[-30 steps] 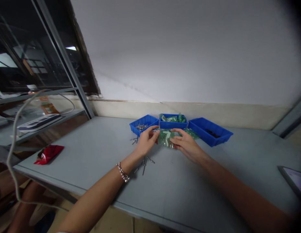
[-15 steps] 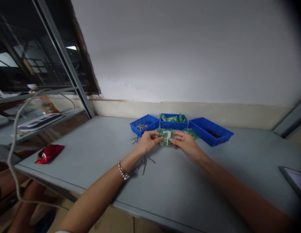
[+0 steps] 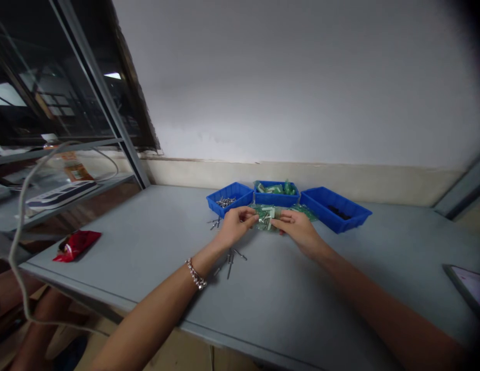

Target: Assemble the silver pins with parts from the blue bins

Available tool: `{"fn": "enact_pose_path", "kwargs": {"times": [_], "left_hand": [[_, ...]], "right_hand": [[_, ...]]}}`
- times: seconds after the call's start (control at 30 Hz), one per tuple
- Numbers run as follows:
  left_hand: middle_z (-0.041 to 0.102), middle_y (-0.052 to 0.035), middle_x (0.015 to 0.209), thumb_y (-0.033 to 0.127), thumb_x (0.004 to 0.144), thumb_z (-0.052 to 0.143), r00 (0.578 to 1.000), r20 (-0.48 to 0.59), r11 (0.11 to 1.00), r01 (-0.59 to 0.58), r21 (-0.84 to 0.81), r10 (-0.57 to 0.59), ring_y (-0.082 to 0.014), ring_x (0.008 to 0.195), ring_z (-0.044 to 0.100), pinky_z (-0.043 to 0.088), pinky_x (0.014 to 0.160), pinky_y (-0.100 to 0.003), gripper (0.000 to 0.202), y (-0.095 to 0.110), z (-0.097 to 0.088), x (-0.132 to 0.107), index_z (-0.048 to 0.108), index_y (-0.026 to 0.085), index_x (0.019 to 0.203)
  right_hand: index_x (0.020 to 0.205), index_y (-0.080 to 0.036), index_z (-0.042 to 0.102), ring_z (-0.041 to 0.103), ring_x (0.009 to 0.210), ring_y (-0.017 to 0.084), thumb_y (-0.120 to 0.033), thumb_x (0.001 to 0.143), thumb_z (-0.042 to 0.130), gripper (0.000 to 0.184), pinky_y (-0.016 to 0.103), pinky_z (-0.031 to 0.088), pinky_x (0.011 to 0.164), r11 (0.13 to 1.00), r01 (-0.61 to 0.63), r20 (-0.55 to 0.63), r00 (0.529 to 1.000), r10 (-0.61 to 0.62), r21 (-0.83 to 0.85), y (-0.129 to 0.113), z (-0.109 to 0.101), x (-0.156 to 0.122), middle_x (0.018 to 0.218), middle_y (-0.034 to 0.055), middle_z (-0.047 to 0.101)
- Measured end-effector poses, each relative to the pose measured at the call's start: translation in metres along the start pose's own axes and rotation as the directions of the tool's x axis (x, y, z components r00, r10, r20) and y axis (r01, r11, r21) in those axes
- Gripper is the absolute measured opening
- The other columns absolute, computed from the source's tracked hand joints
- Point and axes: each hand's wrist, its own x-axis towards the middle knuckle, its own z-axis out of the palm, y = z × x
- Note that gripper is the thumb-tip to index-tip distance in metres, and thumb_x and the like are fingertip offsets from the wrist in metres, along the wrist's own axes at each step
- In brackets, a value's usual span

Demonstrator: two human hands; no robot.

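**Two hands pinch a small green bag between them**

The left hand [image 3: 237, 225] and right hand [image 3: 299, 232] each have a closed grip on one side of the green bag [image 3: 267, 220], just nearer than three blue bins [image 3: 276, 200] along the table's far side. Bare table [image 3: 286, 293] stretches right towards a screened device [image 3: 469, 286], and left towards a red packet [image 3: 78, 245] by the near edge. Loose metal pins [image 3: 230, 267] lie beside the left forearm.

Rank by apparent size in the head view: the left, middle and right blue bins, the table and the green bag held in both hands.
1. Table
2. Right blue bin
3. Left blue bin and middle blue bin: too alike to rank
4. Green bag, though it is partly covered
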Motion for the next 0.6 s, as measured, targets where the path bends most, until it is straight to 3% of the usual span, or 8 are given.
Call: {"fn": "enact_pose_path", "kwargs": {"times": [0.1, 0.2, 0.27, 0.33, 0.47, 0.53, 0.6], "left_hand": [[0.057, -0.0031, 0.067, 0.03, 0.075, 0.05, 0.992, -0.104, 0.993, -0.06, 0.106, 0.071, -0.0098, 0.058, 0.049, 0.038, 0.055, -0.023, 0.023, 0.002, -0.004, 0.0, 0.057, 0.012, 0.087], [0.058, -0.0026, 0.068, 0.029, 0.076, 0.048, 0.979, -0.143, 0.967, -0.109, 0.23, 0.145, -0.0099, 0.058, 0.049, 0.038, 0.055, -0.022, 0.021, 0.007, -0.006, -0.002, 0.056, 0.013, 0.088], [0.059, -0.0021, 0.068, 0.028, 0.077, 0.047, 0.978, -0.119, 0.947, -0.13, 0.294, 0.171, -0.0096, 0.057, 0.049, 0.038, 0.055, -0.022, 0.02, 0.01, -0.006, -0.004, 0.056, 0.014, 0.09], [0.06, -0.0021, 0.069, 0.027, 0.077, 0.046, 0.977, -0.098, 0.925, -0.147, 0.35, 0.192, -0.0097, 0.056, 0.05, 0.038, 0.055, -0.022, 0.021, 0.011, -0.006, -0.006, 0.055, 0.015, 0.092], [0.06, -0.0025, 0.07, 0.025, 0.078, 0.044, 0.967, -0.102, 0.9, -0.173, 0.399, 0.232, -0.0103, 0.056, 0.05, 0.037, 0.055, -0.023, 0.021, 0.011, -0.009, -0.006, 0.053, 0.015, 0.094], [0.06, -0.0025, 0.07, 0.025, 0.078, 0.043, 0.963, -0.125, 0.897, -0.17, 0.407, 0.239, -0.0104, 0.056, 0.05, 0.037, 0.055, -0.023, 0.021, 0.01, -0.012, -0.005, 0.053, 0.015, 0.095], [0.06, -0.0025, 0.07, 0.025, 0.078, 0.044, 0.958, -0.151, 0.892, -0.159, 0.423, 0.242, -0.0104, 0.056, 0.05, 0.037, 0.055, -0.023, 0.021, 0.01, -0.015, -0.004, 0.053, 0.015, 0.094]], "right_hand": [[0.08, -0.014, 0.063, 0.058, 0.064, 0.017, -0.027, 0.064, 0.06, 0.021, 0.027, 0.042, 0.055, 0.98, 0.079, -0.182, 0.977, -0.113, -0.184, -0.009, -0.015, 0.013, 0.074, 0.0083, 0.065], [0.08, -0.013, 0.063, 0.058, 0.065, 0.019, -0.027, 0.067, 0.056, 0.02, 0.03, 0.043, 0.063, 0.833, 0.144, -0.368, 0.847, -0.383, -0.534, -0.018, -0.033, 0.039, 0.069, 0.0077, 0.064], [0.085, -0.013, 0.062, 0.058, 0.066, 0.019, -0.024, 0.071, 0.051, 0.02, 0.031, 0.042, 0.066, 0.695, 0.096, -0.377, 0.783, -0.494, -0.712, -0.022, -0.041, 0.057, 0.072, 0.0081, 0.064], [0.088, -0.013, 0.06, 0.059, 0.072, 0.021, -0.021, 0.074, 0.047, 0.021, 0.031, 0.041, 0.068, 0.559, 0.01, -0.329, 0.799, -0.504, -0.829, -0.023, -0.042, 0.073, 0.078, 0.0102, 0.065], [0.096, -0.011, 0.056, 0.058, 0.079, 0.024, -0.015, 0.078, 0.04, 0.025, 0.03, 0.04, 0.063, 0.265, -0.157, -0.248, 0.902, -0.354, -0.951, -0.016, -0.033, 0.091, 0.086, 0.0153, 0.064], [0.096, -0.009, 0.056, 0.059, 0.078, 0.025, -0.009, 0.077, 0.038, 0.026, 0.03, 0.039, 0.06, 0.205, -0.18, -0.237, 0.925, -0.297, -0.962, -0.012, -0.029, 0.096, 0.084, 0.0179, 0.063], [0.093, -0.008, 0.057, 0.059, 0.077, 0.025, -0.004, 0.076, 0.036, 0.027, 0.03, 0.039, 0.059, 0.204, -0.192, -0.243, 0.932, -0.269, -0.96, -0.01, -0.027, 0.099, 0.083, 0.0195, 0.063]]}}
